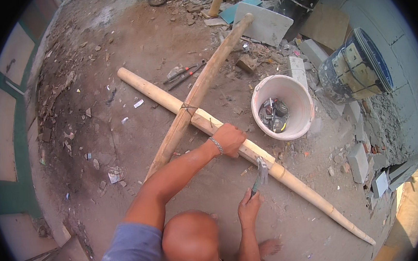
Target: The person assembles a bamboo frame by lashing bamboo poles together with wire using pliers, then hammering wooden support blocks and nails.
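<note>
A long round wooden pole [315, 196] lies slantwise on the ground, crossed by a second pole [214, 64]; dark wire [188, 107] goes round them at the crossing. Along the long pole runs a pale, squared length of wood [206, 121], with a thin nail-like piece showing near its upper end. My left hand [230, 139], with a chain bracelet at the wrist, is closed over this wood; its fingertips are partly hidden. My right hand [249, 206] grips the green handle of a hammer [261, 178], whose metal head is by the lower end of the squared wood.
A pale bucket [283, 84] with tools inside stands right of the poles. Long-handled cutters [185, 75] lie beyond the crossing. A stained paint bucket [355, 67], a pale slab [262, 24] and loose blocks [358, 162] are along the right wall. My bent knee [190, 243] is at the bottom.
</note>
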### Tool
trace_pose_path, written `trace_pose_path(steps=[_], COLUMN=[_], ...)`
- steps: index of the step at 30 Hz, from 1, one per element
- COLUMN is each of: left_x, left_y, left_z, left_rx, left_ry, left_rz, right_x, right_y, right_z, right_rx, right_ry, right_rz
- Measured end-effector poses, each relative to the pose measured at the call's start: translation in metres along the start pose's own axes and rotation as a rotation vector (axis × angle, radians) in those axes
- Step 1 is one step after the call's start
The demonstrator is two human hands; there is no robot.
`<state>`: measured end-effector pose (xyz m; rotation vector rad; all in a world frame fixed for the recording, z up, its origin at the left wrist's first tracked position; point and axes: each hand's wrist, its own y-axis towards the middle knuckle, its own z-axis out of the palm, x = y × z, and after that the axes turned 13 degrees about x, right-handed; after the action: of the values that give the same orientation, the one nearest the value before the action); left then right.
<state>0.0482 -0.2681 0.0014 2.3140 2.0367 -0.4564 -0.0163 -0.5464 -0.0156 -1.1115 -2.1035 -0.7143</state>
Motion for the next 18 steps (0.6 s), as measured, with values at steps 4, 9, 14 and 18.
trace_pose_path(steps=[4,9,14,18], left_x=[0.001,0.004,-0.001,0.008], left_y=[-0.017,-0.011,-0.002,-0.015], left_z=[-0.005,0.000,-0.009,0.007], left_rx=[0.087,0.044,0.068,0.044], left_ry=[-0.031,-0.008,0.016,-0.006], left_rz=[-0.118,-0.082,-0.061,-0.082], right_x=[0.050,0.114,-0.018,0.119], right_y=[0.011,0.045,0.009,0.067], right_z=[-0.042,-0.064,-0.008,-0.108], right_rx=[-0.023,-0.560,0.045,-0.391], right_ry=[0.273,0.741,0.061,0.505], right_rz=[0.217,-0.481,0.300,-0.049])
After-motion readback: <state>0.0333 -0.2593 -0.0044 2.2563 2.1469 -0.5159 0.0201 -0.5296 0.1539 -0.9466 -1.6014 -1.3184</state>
